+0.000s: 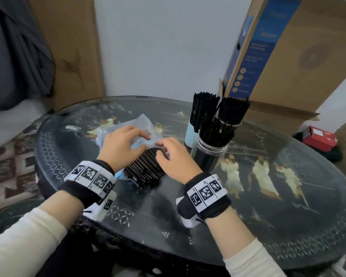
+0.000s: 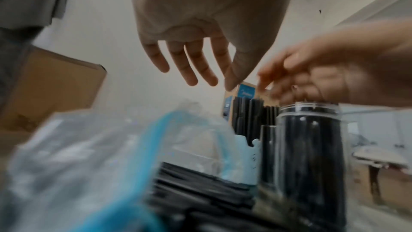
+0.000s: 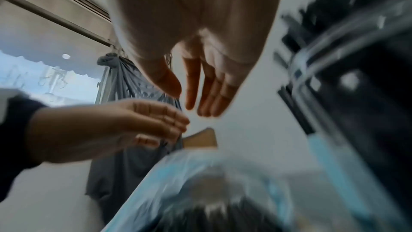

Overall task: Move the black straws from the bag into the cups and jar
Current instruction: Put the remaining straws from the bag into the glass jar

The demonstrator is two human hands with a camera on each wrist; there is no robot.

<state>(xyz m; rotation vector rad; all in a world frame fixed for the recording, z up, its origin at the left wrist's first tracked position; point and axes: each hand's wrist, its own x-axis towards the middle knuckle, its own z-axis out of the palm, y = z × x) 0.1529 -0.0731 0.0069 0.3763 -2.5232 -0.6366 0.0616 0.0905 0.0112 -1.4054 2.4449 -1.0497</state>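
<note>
Left hand (image 1: pixel 121 144) hovers over the clear plastic bag (image 1: pixel 142 124), fingers loosely spread and holding nothing; the left wrist view shows them hanging straight w/ a gap below. Whether the tips touch the film in the head view I can't tell.

The bag lies flat on the glass-topped round table (image 1: pixel 268 226), its blue-trimmed mouth toward the person, w/ a loose stack of black straws (image 1: pixel 144 168) sliding out of it.

Right hand (image 1: pixel 173 156) is over the straws' far end, fingers relaxed and near-straight, gripping nothing yet.

Further right: a pale blue cup (image 1: pixel 189 134) packed w/ straws, the clear jar (image 1: pixel 210 150) just beside it and also full, and a 2nd bunch standing behind, prob. in another cup, mostly hidden.

Risks, as I judge them:
- Straws are round and unbundled, so a partial grab could let the rest roll across the slick glass.
- Bag film is limp, so pulling straws w/o pinning it drags the bag along.
- Containers look crowded, so forcing more in could tip the cup or jar, or bend straws.
- Right wrist passes near the jar, so a knock is possible.
</note>
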